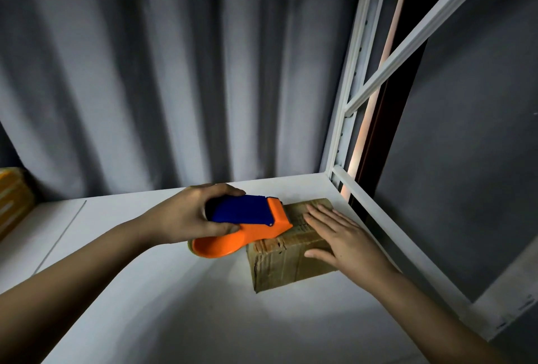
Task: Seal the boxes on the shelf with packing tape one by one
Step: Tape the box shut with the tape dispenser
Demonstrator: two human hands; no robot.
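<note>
A small brown cardboard box (pixel 286 264) lies on the white shelf (pixel 163 291), close to its right rear corner. My left hand (pixel 192 215) grips the blue handle of an orange and blue tape dispenser (pixel 247 225). The dispenser's orange front end sits on the box's top near its left edge. My right hand (pixel 346 240) rests flat on the box's top with straight fingers, just right of the dispenser. The tape roll itself is hidden under the dispenser.
A grey curtain (pixel 174 72) hangs behind the shelf. White metal uprights and a diagonal brace (pixel 407 52) frame the right side. Yellow and brown packages (pixel 14 197) sit at the far left edge of the shelf.
</note>
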